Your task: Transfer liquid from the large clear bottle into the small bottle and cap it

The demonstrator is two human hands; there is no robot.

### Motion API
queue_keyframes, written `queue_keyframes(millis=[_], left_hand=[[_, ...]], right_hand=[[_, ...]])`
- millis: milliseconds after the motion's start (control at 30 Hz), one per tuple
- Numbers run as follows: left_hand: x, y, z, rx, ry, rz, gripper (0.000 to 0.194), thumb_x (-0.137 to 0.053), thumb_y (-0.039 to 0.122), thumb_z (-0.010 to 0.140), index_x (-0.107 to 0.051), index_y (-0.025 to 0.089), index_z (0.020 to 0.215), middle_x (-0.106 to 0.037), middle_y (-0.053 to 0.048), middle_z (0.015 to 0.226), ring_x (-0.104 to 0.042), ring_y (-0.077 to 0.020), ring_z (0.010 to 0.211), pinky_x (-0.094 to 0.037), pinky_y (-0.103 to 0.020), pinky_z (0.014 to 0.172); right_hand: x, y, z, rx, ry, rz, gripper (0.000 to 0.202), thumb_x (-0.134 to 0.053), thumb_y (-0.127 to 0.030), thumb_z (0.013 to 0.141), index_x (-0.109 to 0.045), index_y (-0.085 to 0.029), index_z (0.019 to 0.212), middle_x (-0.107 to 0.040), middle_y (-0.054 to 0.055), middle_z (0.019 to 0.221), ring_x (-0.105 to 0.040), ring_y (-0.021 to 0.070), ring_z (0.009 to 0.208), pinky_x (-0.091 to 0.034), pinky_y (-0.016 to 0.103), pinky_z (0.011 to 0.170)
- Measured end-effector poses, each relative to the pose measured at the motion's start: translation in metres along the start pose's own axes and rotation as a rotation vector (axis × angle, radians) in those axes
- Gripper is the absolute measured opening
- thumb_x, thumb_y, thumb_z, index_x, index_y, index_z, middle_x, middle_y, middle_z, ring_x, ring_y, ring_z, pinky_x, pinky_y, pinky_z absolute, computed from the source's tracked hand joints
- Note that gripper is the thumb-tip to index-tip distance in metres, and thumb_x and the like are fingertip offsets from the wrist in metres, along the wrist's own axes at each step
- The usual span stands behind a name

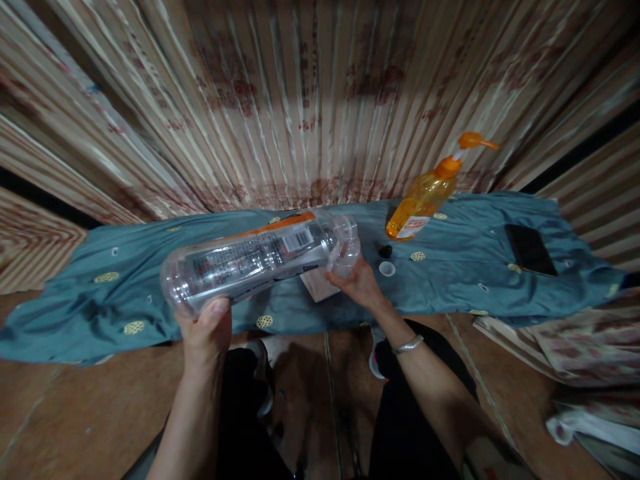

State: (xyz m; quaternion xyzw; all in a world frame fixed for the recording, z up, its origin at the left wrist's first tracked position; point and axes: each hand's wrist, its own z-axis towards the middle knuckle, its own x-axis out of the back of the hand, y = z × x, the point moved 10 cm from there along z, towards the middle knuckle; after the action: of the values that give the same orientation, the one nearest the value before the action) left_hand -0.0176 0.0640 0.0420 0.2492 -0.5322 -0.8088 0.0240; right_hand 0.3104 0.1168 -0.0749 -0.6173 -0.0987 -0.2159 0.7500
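A big clear plastic bottle (245, 260) with a printed label, a barcode and an orange stripe lies almost level above the cloth, its base to the left. The fingers of my left hand (206, 327) wrap round the base end, thumb on top. At the other end, my right hand (357, 283) closes round a clear, rounded plastic part at the bottle's neck; whether this is a separate piece, I cannot tell. Just right of that hand lie a white round cap (387, 269) and a small black piece (385, 251). Partly hidden under the bottle is a pale flat box (320, 287).
A pump bottle (423, 197) of orange liquid stands at the back right. Farther right lies a dark phone-like slab (531, 250). The teal patterned cloth (450, 287) covers a narrow bench before a pleated curtain (300, 100). My legs are below the front edge.
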Motion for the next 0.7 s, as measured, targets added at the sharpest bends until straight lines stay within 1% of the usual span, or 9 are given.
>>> queue_keyframes(millis=[100,267,467,600,700], left_hand=[[-0.007,0.001,-0.002,-0.019,0.005,-0.008,0.096,-0.106,0.046,0.045,-0.075,0.036,0.135,-0.081,-0.007,0.119,-0.080,-0.0291,0.094,-0.071,-0.042,0.078],[-0.011,-0.001,-0.002,-0.026,-0.007,-0.017,0.092,-0.106,0.046,0.046,-0.077,0.035,0.133,-0.080,-0.007,0.125,-0.080,-0.0281,0.096,-0.071,-0.039,0.077],[-0.018,0.000,-0.001,-0.017,-0.054,-0.045,0.104,-0.105,0.045,0.050,-0.067,0.040,0.147,-0.079,-0.007,0.130,-0.080,-0.0331,0.108,-0.072,-0.042,0.081],[-0.023,0.001,-0.002,-0.033,-0.074,-0.057,0.108,-0.104,0.045,0.054,-0.061,0.043,0.153,-0.078,-0.007,0.132,-0.080,-0.0353,0.114,-0.073,-0.044,0.085],[-0.022,-0.001,-0.001,-0.021,-0.061,-0.063,0.111,-0.104,0.045,0.053,-0.060,0.045,0.155,-0.078,-0.006,0.134,-0.080,-0.0354,0.114,-0.073,-0.044,0.085]], right_hand=[[0.000,0.001,0.000,-0.021,-0.004,-0.002,0.078,-0.087,-0.038,0.076,-0.057,-0.018,0.145,-0.084,0.015,0.124,-0.084,0.0412,0.110,-0.069,0.061,0.100],[0.000,0.000,0.000,-0.028,-0.004,0.030,0.072,-0.086,-0.037,0.076,-0.059,-0.019,0.141,-0.084,0.015,0.121,-0.085,0.0399,0.108,-0.069,0.060,0.099],[0.003,-0.003,0.000,-0.034,0.015,0.030,0.073,-0.089,-0.036,0.074,-0.061,-0.020,0.139,-0.084,0.016,0.123,-0.084,0.0404,0.110,-0.069,0.060,0.101],[0.003,-0.005,-0.001,-0.049,-0.008,0.034,0.074,-0.088,-0.039,0.076,-0.060,-0.019,0.141,-0.084,0.015,0.124,-0.084,0.0375,0.112,-0.067,0.056,0.103],[0.003,-0.006,-0.001,-0.045,-0.009,0.040,0.073,-0.087,-0.038,0.075,-0.060,-0.018,0.140,-0.084,0.015,0.122,-0.084,0.0364,0.111,-0.067,0.055,0.103]])
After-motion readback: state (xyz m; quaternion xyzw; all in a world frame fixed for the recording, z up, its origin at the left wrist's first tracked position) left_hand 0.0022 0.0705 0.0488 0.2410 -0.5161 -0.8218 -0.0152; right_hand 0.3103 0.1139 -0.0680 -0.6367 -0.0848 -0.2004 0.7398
